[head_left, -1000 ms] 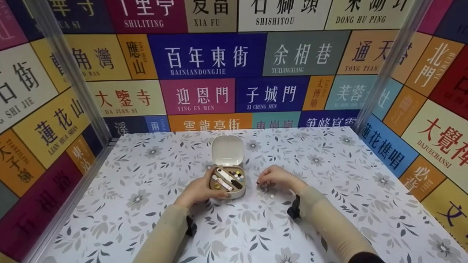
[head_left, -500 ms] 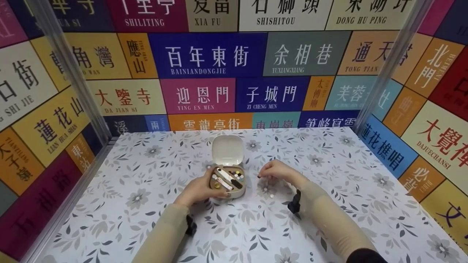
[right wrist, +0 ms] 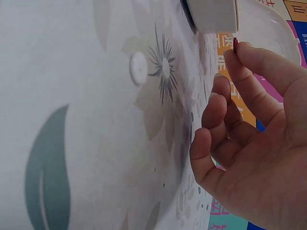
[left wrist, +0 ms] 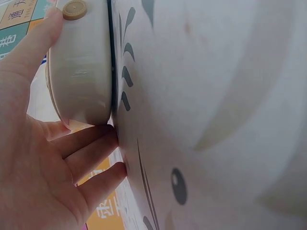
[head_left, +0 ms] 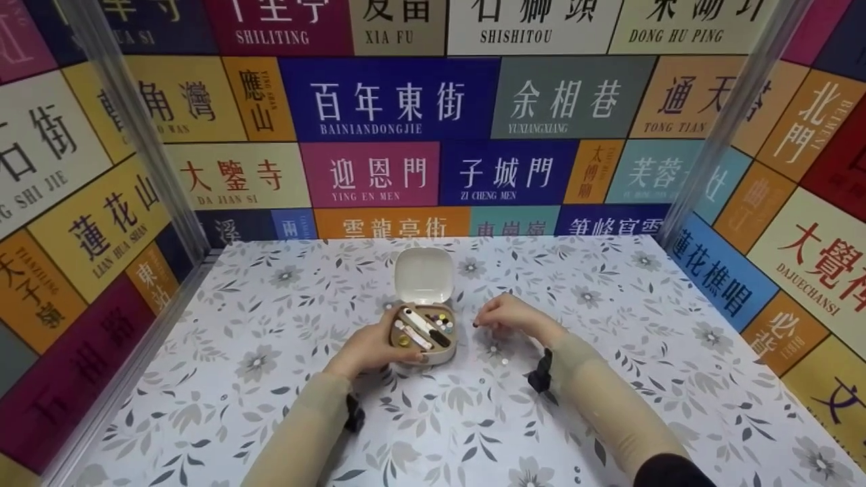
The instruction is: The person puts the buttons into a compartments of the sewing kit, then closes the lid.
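A cream sewing box [head_left: 441, 356] stands on the table with its lid [head_left: 423, 276] raised. Inside lie a white-and-black slim tool [head_left: 425, 326], a pink-and-white stick [head_left: 414, 337] and several small buttons [head_left: 443, 322] of mixed colours. My left hand [head_left: 364, 350] holds the box from its left side, thumb by the round tan catch [left wrist: 75, 9] and fingers round the far side. To the right of the box, my right hand [head_left: 513, 316] pinches a small dark red button [right wrist: 235, 45] between thumb and index finger, its other fingers loosely bent.
A white button [right wrist: 139, 68] lies on the flower-patterned tablecloth [head_left: 284, 412] below my right hand. Coloured sign-covered walls [head_left: 385, 101] enclose the table at the back and both sides, with clear corner posts [head_left: 703, 135].
My right hand has risen slightly from the tablecloth, fingertips pinched together. My left hand keeps its hold on the box, and the head view has shifted a little.
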### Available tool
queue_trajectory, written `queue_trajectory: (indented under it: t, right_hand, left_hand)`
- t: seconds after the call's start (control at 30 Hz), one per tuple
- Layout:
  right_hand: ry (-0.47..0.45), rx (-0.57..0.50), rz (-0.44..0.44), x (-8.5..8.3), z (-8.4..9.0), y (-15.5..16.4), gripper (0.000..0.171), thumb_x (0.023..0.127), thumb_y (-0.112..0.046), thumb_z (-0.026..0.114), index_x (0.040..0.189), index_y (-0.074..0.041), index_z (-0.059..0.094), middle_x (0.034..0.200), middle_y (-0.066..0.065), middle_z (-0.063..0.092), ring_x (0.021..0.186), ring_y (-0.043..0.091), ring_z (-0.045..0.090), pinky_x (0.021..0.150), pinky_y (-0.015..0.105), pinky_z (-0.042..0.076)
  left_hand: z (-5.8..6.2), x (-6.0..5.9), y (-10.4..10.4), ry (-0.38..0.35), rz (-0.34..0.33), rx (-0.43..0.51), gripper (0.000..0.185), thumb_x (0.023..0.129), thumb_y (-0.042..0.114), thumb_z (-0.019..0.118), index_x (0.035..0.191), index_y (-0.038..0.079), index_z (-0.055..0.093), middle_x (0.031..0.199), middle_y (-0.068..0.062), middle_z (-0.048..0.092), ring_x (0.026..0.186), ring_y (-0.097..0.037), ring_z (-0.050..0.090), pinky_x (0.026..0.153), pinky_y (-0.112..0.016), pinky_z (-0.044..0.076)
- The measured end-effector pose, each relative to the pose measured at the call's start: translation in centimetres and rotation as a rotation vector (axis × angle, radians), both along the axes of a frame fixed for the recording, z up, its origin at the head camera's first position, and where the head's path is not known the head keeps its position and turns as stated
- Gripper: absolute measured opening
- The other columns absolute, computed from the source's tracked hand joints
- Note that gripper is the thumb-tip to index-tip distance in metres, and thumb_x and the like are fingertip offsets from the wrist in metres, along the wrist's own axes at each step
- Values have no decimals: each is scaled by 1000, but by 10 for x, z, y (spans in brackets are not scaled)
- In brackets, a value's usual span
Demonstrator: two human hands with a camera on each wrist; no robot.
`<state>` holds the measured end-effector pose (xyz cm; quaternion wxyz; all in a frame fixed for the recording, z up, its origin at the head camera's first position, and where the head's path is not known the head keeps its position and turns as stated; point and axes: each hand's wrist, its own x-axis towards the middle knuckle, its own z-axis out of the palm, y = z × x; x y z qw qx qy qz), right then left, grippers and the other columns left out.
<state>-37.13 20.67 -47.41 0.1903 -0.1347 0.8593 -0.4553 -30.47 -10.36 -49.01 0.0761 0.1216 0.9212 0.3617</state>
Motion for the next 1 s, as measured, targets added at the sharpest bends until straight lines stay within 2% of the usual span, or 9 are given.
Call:
queue_trajectory:
  t: [0.27, 0.5, 0.63, 0.8, 1.0]
  right_hand:
    - [31, 30, -17, -7, 4, -9, 16, 84, -17, 69, 92, -6, 76, 79, 16, 66, 62, 18, 53, 57, 30, 43]
    - [20, 21, -35, -7, 3, -13, 15, 83, -17, 70, 92, -6, 76, 81, 15, 67, 61, 16, 51, 60, 31, 42]
    - [10, 11, -41, -7, 2, -14, 15, 83, -16, 70, 93, -6, 76, 77, 10, 65, 62, 14, 49, 62, 31, 43]
    - [27, 2, -32, -11, 2, -16, 16, 83, -17, 70, 93, -5, 77, 72, 7, 63, 60, 14, 49, 58, 28, 41]
    - [57, -8, -34, -12, 4, -19, 17, 84, -14, 68, 94, -2, 77, 84, 12, 69, 61, 14, 48, 57, 26, 40]
  left_hand:
    - [4, 0, -1, 8, 12, 20, 121, 59, 63, 83, 156, 29, 19, 139, -19, 51, 121, -39, 51, 103, -54, 37]
    - [1, 2, 0, 2, 5, 16, 122, 59, 63, 83, 156, 29, 18, 139, -18, 51, 120, -39, 51, 102, -54, 38]
    - [0, 2, 0, 1, 4, 6, 123, 58, 64, 83, 156, 31, 16, 140, -17, 50, 120, -38, 51, 102, -53, 38]
    - [0, 2, -1, 26, -14, 10, 120, 61, 61, 84, 156, 28, 19, 137, -19, 52, 118, -40, 53, 101, -53, 39]
    - [1, 2, -1, 24, -13, 11, 120, 60, 62, 84, 156, 27, 20, 137, -20, 53, 118, -40, 53, 101, -53, 40]
